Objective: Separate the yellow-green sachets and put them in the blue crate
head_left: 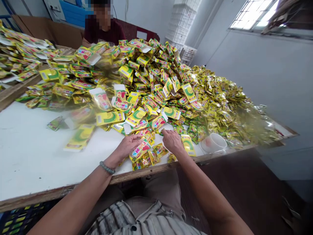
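My left hand [128, 146] rests near the front edge of the white table [31, 153], fingers curled around a yellow and red carton [140, 148] lying over small sachets [149, 156]. My right hand [172, 141] is just beside it, fingers bent and pinched at the edge of the pile; what they grip is hidden. A huge heap of flat yellow cartons [137, 81] fills the table's middle, and loose yellow sachets [220, 101] spread to the right.
A white cup [214, 142] lies on its side right of my right hand. Another person [102, 26] sits at the far side. More cartons [22, 55] are stacked at far left. White crates [182, 23] stand against the back wall.
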Available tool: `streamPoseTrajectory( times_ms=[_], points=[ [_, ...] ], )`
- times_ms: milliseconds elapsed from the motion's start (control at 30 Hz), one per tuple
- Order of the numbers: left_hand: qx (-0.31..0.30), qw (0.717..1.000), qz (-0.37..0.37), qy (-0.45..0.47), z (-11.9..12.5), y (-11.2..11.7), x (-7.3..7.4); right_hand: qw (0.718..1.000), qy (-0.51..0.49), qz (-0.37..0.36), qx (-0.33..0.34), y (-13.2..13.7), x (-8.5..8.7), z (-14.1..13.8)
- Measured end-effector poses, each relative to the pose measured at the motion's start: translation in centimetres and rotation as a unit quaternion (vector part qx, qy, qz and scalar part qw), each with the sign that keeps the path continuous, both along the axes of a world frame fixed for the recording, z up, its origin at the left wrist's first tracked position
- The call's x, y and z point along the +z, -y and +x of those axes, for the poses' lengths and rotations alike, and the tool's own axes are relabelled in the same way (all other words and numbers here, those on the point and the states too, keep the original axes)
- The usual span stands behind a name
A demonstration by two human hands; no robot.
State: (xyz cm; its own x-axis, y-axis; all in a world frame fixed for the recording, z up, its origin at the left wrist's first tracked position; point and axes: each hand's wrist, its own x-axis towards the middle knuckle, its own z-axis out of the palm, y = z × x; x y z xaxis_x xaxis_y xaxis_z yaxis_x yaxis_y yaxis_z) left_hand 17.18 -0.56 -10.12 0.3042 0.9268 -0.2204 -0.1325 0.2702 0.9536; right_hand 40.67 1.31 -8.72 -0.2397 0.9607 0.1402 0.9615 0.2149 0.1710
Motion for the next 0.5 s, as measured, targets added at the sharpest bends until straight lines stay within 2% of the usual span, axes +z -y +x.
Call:
streamPoseTrajectory(
  times_ms=[200, 267, 333, 367, 400, 500],
  points=[
    [0.003, 1.0, 0.028, -0.014, 0.0, 0.0, -0.1, 0.999, 0.035, 0.022, 0.012, -0.2, -0.4, 0.0],
    [0.006, 0.999, 0.031, -0.019, -0.1, -0.1, -0.2, 0.998, -0.019, 0.051, 0.018, -0.1, -0.5, 0.4],
    [0.006, 0.999, 0.032, -0.021, -0.2, -0.2, -0.4, 0.983, -0.157, 0.099, 0.014, 0.2, -0.5, 0.8],
    [0.006, 0.999, 0.034, -0.023, -0.2, -0.2, -0.4, 0.959, -0.258, 0.116, 0.011, 0.4, -0.6, 0.9],
    [0.004, 0.999, 0.038, -0.026, -0.2, -0.2, -0.4, 0.923, -0.364, 0.122, 0.009, 0.7, -0.6, 0.9],
    [-0.001, 0.998, 0.045, -0.038, -0.1, -0.1, -0.2, 0.795, -0.603, 0.066, 0.016, 1.5, -0.6, 0.0]
  ],
)
